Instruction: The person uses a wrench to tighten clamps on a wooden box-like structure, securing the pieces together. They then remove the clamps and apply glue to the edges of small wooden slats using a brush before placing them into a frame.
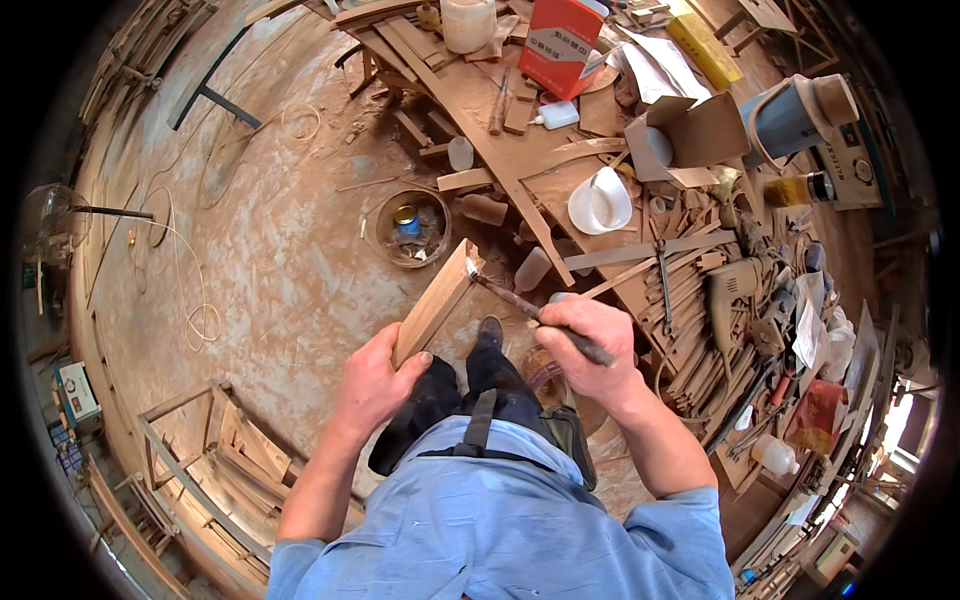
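My left hand is closed round the lower part of a short wooden bar, which slants up and away in front of me. In my right hand is the dark handle of a slender brush. The brush's tip touches the bar's far end, where a white, glue-like smear shows. That end looks cut into a shape, but the detail is too small to make out. Nearest to the right hand on the bench stands a white plastic tub.
A cluttered workbench runs along my right, with wood strips, a power drill, a cardboard box and a red container. On the floor ahead sits a round basin holding a blue tin. A wooden frame with offcuts stands at lower left.
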{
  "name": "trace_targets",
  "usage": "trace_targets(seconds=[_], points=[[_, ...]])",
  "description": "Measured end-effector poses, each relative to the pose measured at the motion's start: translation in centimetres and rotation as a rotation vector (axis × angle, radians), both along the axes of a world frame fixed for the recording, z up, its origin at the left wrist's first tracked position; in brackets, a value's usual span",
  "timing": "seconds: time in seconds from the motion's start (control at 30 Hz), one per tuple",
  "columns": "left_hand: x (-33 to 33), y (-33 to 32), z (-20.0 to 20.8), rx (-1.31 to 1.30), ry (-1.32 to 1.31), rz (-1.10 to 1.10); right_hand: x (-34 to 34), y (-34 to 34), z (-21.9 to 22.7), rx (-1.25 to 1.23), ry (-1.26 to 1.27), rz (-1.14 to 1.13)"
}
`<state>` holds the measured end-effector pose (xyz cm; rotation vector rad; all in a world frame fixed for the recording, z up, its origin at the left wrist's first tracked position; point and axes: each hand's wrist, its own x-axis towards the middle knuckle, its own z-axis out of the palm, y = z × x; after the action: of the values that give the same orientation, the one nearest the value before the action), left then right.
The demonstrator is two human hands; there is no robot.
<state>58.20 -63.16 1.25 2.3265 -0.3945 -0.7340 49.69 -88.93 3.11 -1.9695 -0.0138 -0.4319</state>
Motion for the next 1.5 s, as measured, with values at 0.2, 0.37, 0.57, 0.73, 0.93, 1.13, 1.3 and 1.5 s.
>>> trace_targets(seconds=[0.2, 0.37, 0.57, 0.73, 0.93, 1.13, 1.3, 1.5], points=[[-0.1, 0.7, -1.1, 0.005, -0.056, 0.012, -0.5, 0.4, 0.3, 0.053, 0.051, -0.012], [-0.1, 0.9, -0.8, 0.009, -0.064, -0.009, -0.8, 0.1, -0.6, 0.234, 0.142, -0.122], [-0.4, 1.2, -1.0, 0.015, -0.064, -0.008, -1.0, 0.8, -0.4, 0.271, 0.121, -0.083], [-0.5, 2.1, -1.3, -0.061, 0.047, -0.011, -0.1, -1.2, -0.7, 0.8, 0.447, -0.38], [-0.3, 3.0, -0.8, -0.205, 0.395, 0.008, 0.0, -3.9, -5.2, 1.247, 0.363, -0.42], [-0.5, 3.0, -0.3, -0.195, 0.538, 0.11, -1.5, -3.5, -3.0, 1.092, 0.213, -0.34], [-0.3, 2.6, -0.4, -0.153, 0.516, 0.116, -2.7, -2.2, -0.8, 0.633, 0.225, -0.187], [-0.5, 2.6, -0.5, -0.16, 0.564, 0.125, -3.2, -2.7, -2.1, 0.637, 0.223, -0.231]])
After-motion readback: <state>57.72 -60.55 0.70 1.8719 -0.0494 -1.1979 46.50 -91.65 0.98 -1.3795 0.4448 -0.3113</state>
